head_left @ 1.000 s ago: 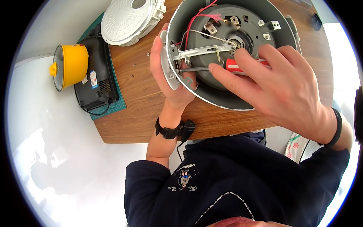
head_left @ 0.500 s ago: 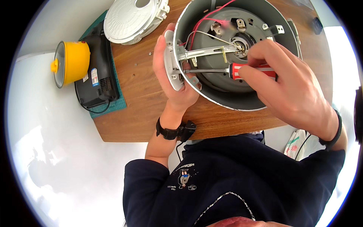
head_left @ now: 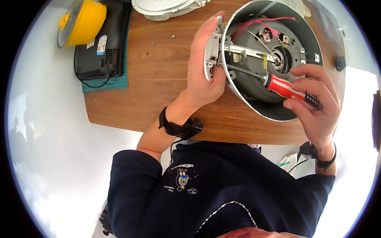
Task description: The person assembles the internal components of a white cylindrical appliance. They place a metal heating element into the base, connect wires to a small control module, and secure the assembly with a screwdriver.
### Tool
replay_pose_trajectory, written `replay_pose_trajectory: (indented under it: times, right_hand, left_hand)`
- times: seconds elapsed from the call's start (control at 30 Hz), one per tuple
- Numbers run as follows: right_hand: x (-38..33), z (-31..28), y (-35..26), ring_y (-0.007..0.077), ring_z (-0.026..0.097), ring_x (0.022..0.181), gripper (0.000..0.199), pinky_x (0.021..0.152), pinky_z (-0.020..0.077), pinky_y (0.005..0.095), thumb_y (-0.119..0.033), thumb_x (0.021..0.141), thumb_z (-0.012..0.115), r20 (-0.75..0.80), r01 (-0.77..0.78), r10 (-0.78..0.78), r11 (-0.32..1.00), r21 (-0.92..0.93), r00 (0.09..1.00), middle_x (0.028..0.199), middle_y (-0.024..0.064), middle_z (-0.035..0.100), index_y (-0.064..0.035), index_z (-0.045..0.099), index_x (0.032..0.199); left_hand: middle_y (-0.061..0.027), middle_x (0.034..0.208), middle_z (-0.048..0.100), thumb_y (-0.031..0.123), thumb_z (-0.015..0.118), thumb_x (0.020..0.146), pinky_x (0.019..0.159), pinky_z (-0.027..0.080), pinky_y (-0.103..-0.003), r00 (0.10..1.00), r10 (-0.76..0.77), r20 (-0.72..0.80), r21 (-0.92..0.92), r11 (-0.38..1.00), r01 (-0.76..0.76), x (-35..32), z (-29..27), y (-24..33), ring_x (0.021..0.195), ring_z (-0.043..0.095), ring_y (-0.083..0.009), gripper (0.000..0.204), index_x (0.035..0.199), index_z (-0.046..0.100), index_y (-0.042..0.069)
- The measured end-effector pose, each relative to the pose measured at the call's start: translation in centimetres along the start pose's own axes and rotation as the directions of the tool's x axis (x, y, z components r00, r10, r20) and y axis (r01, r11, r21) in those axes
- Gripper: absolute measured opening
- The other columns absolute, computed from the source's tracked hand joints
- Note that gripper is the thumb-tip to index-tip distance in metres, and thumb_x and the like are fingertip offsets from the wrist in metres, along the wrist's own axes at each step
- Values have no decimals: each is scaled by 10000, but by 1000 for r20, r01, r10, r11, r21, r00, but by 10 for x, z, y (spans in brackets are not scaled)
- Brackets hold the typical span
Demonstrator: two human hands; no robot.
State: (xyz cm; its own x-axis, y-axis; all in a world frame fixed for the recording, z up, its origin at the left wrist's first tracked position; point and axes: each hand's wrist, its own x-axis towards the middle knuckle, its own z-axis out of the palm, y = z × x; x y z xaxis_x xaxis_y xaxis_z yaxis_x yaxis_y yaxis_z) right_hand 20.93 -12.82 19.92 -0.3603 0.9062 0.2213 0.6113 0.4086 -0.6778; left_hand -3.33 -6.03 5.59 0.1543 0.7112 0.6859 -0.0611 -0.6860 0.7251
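A round grey metal appliance shell (head_left: 249, 104) lies with its open side toward me, showing red wires (head_left: 274, 31) and a metal bracket (head_left: 248, 50) inside. My left hand (head_left: 198, 77) is wrapped around a white plastic panel (head_left: 211, 53) on the shell's left wall. In my right hand (head_left: 323, 101), thumb and fingers close around the red-and-white handle of a screwdriver (head_left: 279, 85). Its shaft slants up and left across the opening to the wall behind the panel. The tip is hidden there, so I cannot tell what it touches.
Several small metal screws (head_left: 173, 36) lie on the wooden table (head_left: 158, 71). At the far left a yellow pot (head_left: 85, 23) rests on a black appliance (head_left: 115, 43) over a green mat (head_left: 119, 82). A white round lid (head_left: 166, 10) stands at the back.
The shell and table sit farther right and the view has shifted. My right hand has moved back along the screwdriver's handle, which now tilts down to the right. My left hand still grips the panel.
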Motion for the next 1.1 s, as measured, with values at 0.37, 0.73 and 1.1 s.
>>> replay_pose_trajectory:
  times: [0.37,0.73,1.1]
  right_hand:
    - [-17,2,22,172,641,978,411,857,526,278,81,805,739,-117,-153,201,931,333,973,1216,161,569,-3,571,1170]
    - [-28,12,30,108,592,812,608,638,438,226,-506,1065,524,-266,-59,17,987,-149,964,1190,107,593,30,501,1351]
    - [-29,5,28,79,521,815,662,631,385,199,-528,1064,501,-218,-176,162,983,-46,962,1206,103,580,9,424,1443]
  left_hand:
    - [-240,1558,445,-201,425,676,1223,301,-448,999,7,-36,-37,999,-8,1,3,0,1459,420,-389,881,1535,375,-13]
    - [-226,1554,449,-202,420,655,1215,321,-437,997,32,-66,-10,999,-33,0,3,1,1446,433,-381,908,1539,370,-2]
    - [-229,1551,453,-201,417,651,1213,322,-436,996,34,-79,-18,999,-36,4,3,8,1443,438,-385,906,1536,375,-12]
